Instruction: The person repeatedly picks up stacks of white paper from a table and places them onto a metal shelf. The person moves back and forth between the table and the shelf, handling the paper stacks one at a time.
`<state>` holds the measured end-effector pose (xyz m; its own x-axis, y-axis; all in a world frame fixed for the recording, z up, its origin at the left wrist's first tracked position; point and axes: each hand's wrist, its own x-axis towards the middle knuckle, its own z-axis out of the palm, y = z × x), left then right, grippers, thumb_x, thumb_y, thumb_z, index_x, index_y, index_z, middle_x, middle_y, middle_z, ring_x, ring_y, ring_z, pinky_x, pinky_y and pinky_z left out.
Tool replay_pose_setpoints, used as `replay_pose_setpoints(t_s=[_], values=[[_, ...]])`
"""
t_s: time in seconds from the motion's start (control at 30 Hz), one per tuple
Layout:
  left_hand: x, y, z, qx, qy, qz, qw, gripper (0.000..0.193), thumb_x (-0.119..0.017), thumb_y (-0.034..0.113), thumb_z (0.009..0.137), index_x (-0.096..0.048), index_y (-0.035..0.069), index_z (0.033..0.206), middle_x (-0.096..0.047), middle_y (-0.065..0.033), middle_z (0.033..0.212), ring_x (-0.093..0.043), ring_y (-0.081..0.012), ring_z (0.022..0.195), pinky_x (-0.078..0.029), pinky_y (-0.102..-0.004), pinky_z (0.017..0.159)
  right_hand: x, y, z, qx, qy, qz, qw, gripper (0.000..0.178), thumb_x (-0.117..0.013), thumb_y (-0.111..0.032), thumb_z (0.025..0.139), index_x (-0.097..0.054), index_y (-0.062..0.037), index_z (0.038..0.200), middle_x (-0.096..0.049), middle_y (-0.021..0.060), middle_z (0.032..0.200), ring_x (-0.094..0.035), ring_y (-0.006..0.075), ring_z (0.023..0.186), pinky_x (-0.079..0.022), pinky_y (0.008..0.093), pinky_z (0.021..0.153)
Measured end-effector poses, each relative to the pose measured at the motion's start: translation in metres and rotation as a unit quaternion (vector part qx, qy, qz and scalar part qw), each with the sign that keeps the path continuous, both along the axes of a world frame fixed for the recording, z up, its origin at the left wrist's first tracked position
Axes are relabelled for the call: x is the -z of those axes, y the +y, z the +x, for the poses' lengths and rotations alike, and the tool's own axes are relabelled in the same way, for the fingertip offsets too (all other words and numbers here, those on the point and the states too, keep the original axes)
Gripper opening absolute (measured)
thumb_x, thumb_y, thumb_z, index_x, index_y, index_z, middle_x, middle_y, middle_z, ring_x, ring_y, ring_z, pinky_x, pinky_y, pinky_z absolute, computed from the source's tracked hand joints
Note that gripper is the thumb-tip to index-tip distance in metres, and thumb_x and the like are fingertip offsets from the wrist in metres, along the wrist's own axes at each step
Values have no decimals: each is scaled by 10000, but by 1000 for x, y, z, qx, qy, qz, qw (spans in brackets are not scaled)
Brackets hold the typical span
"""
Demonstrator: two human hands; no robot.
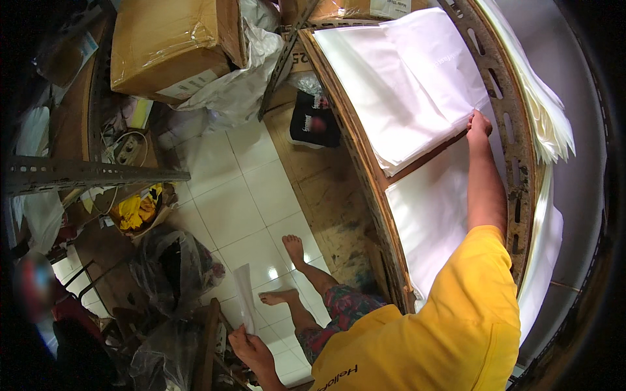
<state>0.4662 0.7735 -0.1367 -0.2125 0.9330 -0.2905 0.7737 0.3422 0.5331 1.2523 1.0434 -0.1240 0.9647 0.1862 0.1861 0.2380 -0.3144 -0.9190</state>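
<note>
Head view: right hand (480,124) pinches white sheets (391,85) on a shelf (425,158); left hand (251,348) grips a white strip (244,293). Seemingly sorting; next, edges need separating.

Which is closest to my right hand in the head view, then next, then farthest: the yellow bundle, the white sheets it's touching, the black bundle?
1. White sheets: at the right hand, touching it.
2. Black bundle: left of the sheets.
3. Yellow bundle: farthest left, across the tiled floor.
</note>
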Motion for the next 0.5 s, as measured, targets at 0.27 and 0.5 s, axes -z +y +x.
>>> replay_pose_setpoints(t_s=[0.27, 0.5], values=[[4, 3, 12, 21, -18, -18, 999, 272, -496, -93, 804, -574, -71, 1064, -495, -202, 925, -536, -384, 848, -431, -480, 722, 10, -22, 48, 22, -93, -183, 979, 208, -658, -155, 817, -609, -8, 678, -598, 48, 621, -500, 131, 455, -379, 272, 409], [2, 2, 16, 23, -9, -30, 999, 287, -505, -99, 793, -601, -86, 1063, -505, -201, 923, -548, -390, 855, -448, -481, 748, 11, -20, 57, 88, -93, -265, 956, 264, -660, -257, 813, -673, 6, 794, -666, 135, 765, -613, 225, 631, -471, 346, 572]])
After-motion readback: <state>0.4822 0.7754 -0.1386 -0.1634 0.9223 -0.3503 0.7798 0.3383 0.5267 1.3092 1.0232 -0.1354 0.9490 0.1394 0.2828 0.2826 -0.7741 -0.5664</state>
